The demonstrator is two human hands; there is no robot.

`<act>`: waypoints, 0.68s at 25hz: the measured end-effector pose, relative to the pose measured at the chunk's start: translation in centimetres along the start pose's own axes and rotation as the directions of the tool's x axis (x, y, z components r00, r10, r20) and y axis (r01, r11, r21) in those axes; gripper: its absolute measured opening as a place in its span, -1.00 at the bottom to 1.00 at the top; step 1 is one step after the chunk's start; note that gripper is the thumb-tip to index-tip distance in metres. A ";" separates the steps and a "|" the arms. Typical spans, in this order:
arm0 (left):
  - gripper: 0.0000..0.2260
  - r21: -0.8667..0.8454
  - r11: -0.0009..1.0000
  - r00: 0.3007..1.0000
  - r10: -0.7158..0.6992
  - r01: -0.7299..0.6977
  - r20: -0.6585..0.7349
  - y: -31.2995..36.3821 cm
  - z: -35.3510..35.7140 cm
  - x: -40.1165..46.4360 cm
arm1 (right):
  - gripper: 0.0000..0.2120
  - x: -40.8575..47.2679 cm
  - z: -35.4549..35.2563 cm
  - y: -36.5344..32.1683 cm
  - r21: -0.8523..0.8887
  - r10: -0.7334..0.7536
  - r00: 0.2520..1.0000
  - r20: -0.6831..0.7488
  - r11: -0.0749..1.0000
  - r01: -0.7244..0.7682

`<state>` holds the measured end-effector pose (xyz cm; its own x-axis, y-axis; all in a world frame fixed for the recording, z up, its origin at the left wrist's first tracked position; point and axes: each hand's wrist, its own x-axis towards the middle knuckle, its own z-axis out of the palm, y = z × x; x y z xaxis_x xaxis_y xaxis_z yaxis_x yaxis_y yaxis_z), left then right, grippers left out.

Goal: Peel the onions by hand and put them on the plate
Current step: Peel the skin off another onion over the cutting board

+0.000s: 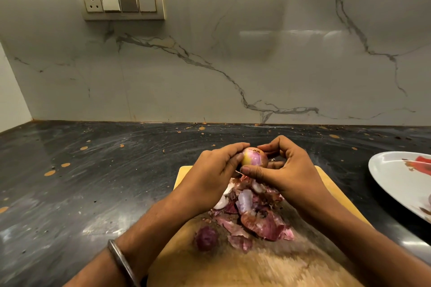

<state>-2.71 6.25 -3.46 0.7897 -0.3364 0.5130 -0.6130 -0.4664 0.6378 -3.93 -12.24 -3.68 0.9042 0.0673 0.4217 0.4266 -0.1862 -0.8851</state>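
I see both hands raised over the far edge of the cutting board (331, 190), with one onion (254, 158) held between them, clear of the board's surface. My left hand (215, 170) has its fingers curled round the onion's left side, the thumb lying along its lower edge. My right hand (285, 168) curls round the right side, its thumb pressed against the underside and its fingertips meeting the top. The onion is partly peeled: pale yellow and pink flesh shows on the side facing me, while reddish skin covers its right flank.

On the board, directly beneath the hands, I note a heap of onion skins (256, 214), purple, pink and white. A small dark purple piece (206, 238) lies on the board just nearer to me than the heap; I cannot tell whether it is a cut end or a whole small onion.

To the right of the board, well apart from it, the plate (396, 170) rests on the dark counter (81, 182), cut off by the picture's edge. I see red marks on it, but no onion within the visible part.

A metal bangle (121, 261) sits on the left wrist. Beyond the board, a switch panel (121, 2) is fixed to the marble wall (256, 53).
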 end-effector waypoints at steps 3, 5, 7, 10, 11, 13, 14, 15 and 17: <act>-0.69 0.046 0.999 1.000 0.014 -0.014 0.005 0.1 0.1 -0.1 | -0.41 0.0 0.0 0.0 -0.033 -0.014 1.000 -0.006 0.999 0.014; -0.70 0.073 0.997 1.000 0.016 -0.016 0.005 0.1 0.2 -0.1 | -0.41 -0.1 0.1 -0.1 -0.071 -0.033 0.999 -0.006 0.997 0.033; -0.71 0.078 0.997 1.000 0.009 -0.010 0.007 0.0 0.3 -0.1 | -0.42 0.0 0.1 0.0 -0.078 -0.045 0.999 0.002 0.996 0.045; -0.72 0.024 1.000 1.000 -0.009 0.009 0.001 0.0 0.3 -0.1 | -0.48 0.1 0.0 0.3 -0.045 -0.047 0.999 0.012 0.998 0.048; -0.72 -0.009 1.000 1.000 -0.018 0.018 -0.004 0.0 0.3 -0.1 | -0.50 0.1 0.0 0.3 -0.034 -0.052 0.999 0.016 0.998 0.052; -0.71 -0.053 0.998 0.999 -0.037 0.036 -0.018 -0.1 0.4 0.0 | -0.52 0.1 0.1 0.4 -0.020 -0.058 0.998 0.027 0.998 0.058; -0.71 -0.063 0.997 0.999 -0.043 0.041 -0.024 -0.2 0.4 0.0 | -0.52 0.1 0.1 0.4 -0.018 -0.058 0.998 0.032 0.998 0.059; -0.71 -0.065 0.997 0.999 -0.044 0.042 -0.031 -0.3 0.4 0.0 | -0.52 0.1 0.2 0.4 -0.018 -0.058 0.998 0.035 0.998 0.058; -0.71 -0.055 0.998 0.998 -0.040 0.037 -0.048 -0.4 0.4 0.0 | -0.48 0.0 0.2 0.3 -0.015 -0.054 0.998 0.039 0.998 0.054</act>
<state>-2.46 6.09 -3.96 0.8114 -0.2775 0.5144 -0.5836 -0.4325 0.6873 -3.74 -12.13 -3.98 0.8801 0.1151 0.4606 0.4747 -0.1971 -0.8578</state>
